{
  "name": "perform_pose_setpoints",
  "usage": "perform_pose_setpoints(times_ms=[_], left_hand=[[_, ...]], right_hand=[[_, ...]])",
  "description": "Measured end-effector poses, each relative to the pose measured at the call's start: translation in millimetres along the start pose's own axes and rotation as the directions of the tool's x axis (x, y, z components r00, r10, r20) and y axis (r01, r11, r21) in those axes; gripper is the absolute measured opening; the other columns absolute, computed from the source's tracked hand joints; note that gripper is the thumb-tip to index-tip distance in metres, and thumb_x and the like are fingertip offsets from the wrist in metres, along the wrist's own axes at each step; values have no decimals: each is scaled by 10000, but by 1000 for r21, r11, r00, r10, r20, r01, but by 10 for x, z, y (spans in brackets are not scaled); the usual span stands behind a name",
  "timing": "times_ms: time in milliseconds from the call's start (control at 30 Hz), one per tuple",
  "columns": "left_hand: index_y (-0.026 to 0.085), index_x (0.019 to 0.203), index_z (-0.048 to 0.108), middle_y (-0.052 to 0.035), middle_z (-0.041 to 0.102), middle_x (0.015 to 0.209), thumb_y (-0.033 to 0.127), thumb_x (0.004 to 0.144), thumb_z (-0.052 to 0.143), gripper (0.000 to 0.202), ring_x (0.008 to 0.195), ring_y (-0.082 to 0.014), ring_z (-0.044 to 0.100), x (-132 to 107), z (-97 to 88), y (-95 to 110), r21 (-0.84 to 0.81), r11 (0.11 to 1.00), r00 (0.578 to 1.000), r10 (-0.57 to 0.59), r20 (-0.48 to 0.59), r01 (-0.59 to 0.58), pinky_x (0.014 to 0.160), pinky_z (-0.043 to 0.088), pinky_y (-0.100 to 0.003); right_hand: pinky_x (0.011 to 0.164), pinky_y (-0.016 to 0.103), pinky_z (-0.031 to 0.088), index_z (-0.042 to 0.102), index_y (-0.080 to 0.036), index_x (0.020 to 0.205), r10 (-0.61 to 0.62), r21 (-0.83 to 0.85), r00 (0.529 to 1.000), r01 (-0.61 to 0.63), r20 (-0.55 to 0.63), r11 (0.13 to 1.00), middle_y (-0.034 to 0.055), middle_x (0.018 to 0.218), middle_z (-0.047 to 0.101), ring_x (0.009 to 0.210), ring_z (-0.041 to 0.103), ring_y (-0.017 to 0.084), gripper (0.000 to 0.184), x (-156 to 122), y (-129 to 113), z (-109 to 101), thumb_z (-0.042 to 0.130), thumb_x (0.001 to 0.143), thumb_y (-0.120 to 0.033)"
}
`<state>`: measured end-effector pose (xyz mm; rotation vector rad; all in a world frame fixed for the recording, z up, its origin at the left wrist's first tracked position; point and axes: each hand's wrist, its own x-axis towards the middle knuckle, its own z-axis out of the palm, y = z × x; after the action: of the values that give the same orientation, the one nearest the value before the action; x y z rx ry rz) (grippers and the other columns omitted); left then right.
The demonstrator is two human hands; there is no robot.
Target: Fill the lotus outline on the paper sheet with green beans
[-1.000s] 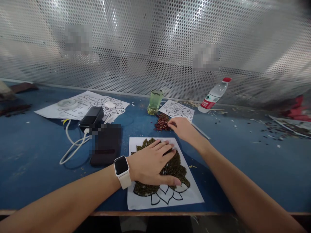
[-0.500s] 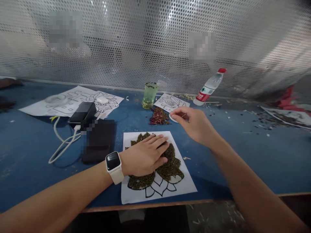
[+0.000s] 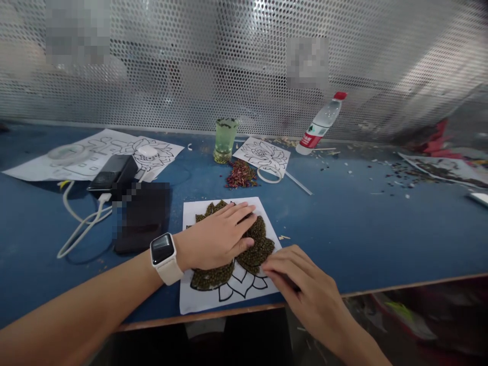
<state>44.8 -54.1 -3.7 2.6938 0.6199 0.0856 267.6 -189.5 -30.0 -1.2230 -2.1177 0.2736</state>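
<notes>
My left hand (image 3: 217, 236) lies flat, fingers stretched out, on a white sheet (image 3: 188, 300) with a lotus outline. Many of its petals are covered with small green-brown beans (image 3: 211, 278), while the lowest petals show bare paper. My right hand (image 3: 305, 290) is at the sheet's right side, its thumb and fingertips pinched together by the edge of a bean-covered petal. Whatever is in that pinch, if anything, is too small to make out. Part of the bean picture is hidden under my left hand.
Beyond the sheet are a pile of reddish grains (image 3: 241, 174), a white ring (image 3: 269, 174), a small lotus drawing (image 3: 263, 151), a greenish cup (image 3: 224, 140) and a tilted water bottle (image 3: 320, 127). A dark tablet-like slab (image 3: 143, 218) and a black cabled device (image 3: 114, 175) lie left.
My right hand has come down and toward me, from beside the white ring to the sheet's right edge. The ring now lies free. My left hand stays on the sheet; the view has shifted slightly.
</notes>
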Motion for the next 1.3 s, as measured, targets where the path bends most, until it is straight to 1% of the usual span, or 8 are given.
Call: perform_pose_setpoints(times_ms=[333, 500, 567, 633, 733, 933, 1100, 1300], left_hand=[[113, 1693, 315, -137, 242, 1796, 507, 1155, 273, 668, 1692, -288, 150, -10, -2, -2, 9, 1000, 1000, 11, -3, -11, 1400, 176, -503], [112, 1709, 281, -116, 186, 1813, 505, 1162, 241, 675, 1700, -273, 103, -4, -2, -3, 31, 1000, 1000, 2, 21, -2, 1404, 155, -490], [114, 1715, 265, -108, 166, 1818, 508, 1163, 225, 680, 1701, -268, 90, -3, -6, -2, 36, 999, 999, -3, 38, 1, 1405, 154, -489], [117, 1716, 265, -105, 169, 1818, 514, 1163, 216, 682, 1701, -264, 92, -3, -7, -3, 35, 999, 999, -4, 42, 2, 1405, 154, -488], [122, 1717, 259, -99, 170, 1819, 515, 1163, 211, 682, 1702, -256, 88, -2, -3, -6, 30, 1000, 999, -1, 39, 0, 1408, 148, -481], [123, 1716, 262, -105, 174, 1817, 519, 1162, 226, 683, 1701, -265, 94, -6, 2, -6, 29, 1000, 1000, 5, 26, -6, 1407, 160, -494], [140, 1710, 285, -102, 187, 1813, 514, 1163, 241, 664, 1699, -268, 110, -19, 0, -8, 35, 999, 1000, 27, -1, -27, 1405, 174, -498], [133, 1706, 292, -103, 190, 1812, 513, 1163, 236, 666, 1699, -264, 106, -10, 15, -16, 36, 999, 1000, 25, -2, -24, 1405, 181, -495]], right_hand=[[811, 359, 585, 675, -255, 1112, -41, -22, 999, 41, -25, 999, 36, 1006, 765, 892, 686, 199, 200, 8, -4, 24, 577, 1067, -86], [772, 313, 602, 664, -260, 1081, 7, 25, 992, -4, -128, 1000, 29, 966, 772, 909, 723, 190, 184, 9, -28, -76, 604, 1040, -91], [753, 295, 600, 661, -257, 1077, 12, 14, 994, -10, -112, 1000, 19, 939, 767, 888, 719, 180, 177, -21, -44, -119, 601, 1038, -95], [755, 289, 602, 660, -252, 1101, -9, 6, 998, 10, -57, 1000, 20, 952, 768, 894, 709, 176, 195, -70, -59, -137, 582, 1042, -83], [816, 297, 616, 657, -235, 1155, -46, -1, 999, 46, -4, 999, 42, 1034, 783, 964, 700, 185, 219, -141, -63, -116, 563, 1050, -67], [892, 288, 621, 663, -209, 1149, -92, -77, 996, 91, -7, 993, 63, 1113, 800, 1043, 694, 184, 208, -163, -48, -45, 550, 1062, -57], [898, 306, 631, 662, -194, 1141, -146, -110, 987, 138, -73, 984, 82, 1100, 814, 1041, 717, 195, 211, -199, -58, -43, 552, 1050, -39], [906, 320, 639, 663, -209, 1168, -119, -145, 992, 113, -31, 983, 77, 1127, 819, 1056, 728, 200, 217, -230, -41, -15, 536, 1071, -63]])
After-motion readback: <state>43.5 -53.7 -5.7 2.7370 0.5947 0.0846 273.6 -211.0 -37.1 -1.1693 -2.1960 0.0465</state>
